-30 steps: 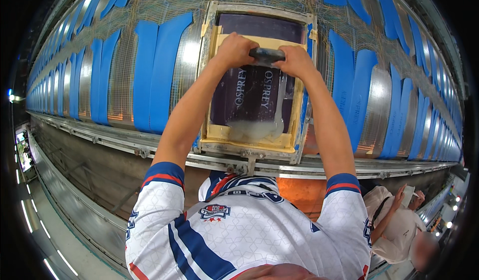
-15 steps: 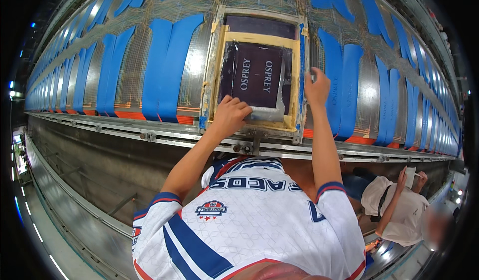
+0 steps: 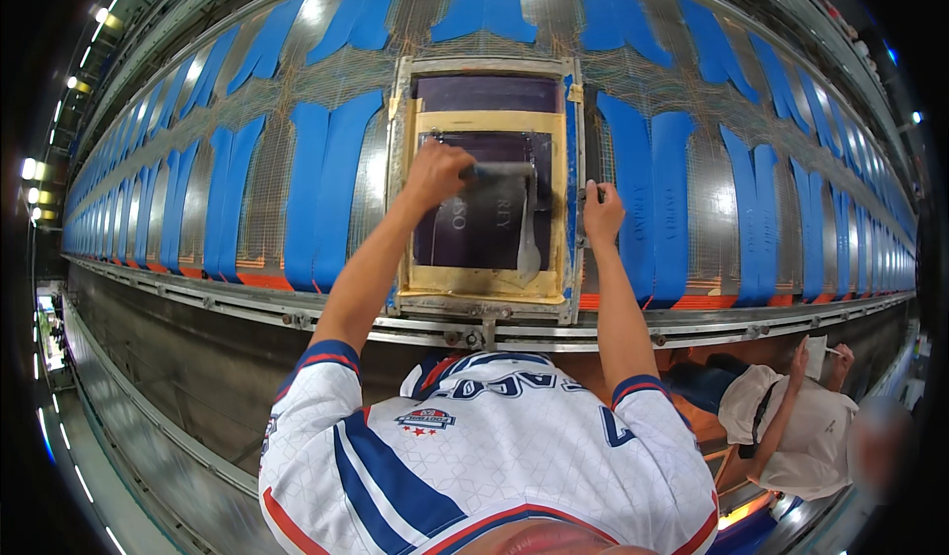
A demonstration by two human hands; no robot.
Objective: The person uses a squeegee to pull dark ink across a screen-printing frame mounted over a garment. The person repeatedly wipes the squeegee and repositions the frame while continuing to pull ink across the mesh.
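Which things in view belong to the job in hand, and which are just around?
In the job:
- squeegee, blurred, in the left hand
- framed screen under it, right hand at its right edge
- pale streak on the screen
- blue pieces on the table

Just around, apparently:
- co-worker, lower right
- pale flat item the co-worker holds
- lights, far left

The screen-printing frame (image 3: 484, 66) looks like scuffed, dull metal around glossy dark mesh (image 3: 484, 93); matt blue cloth pieces (image 3: 346, 199) lie on a shiny metallic surface (image 3: 372, 181).
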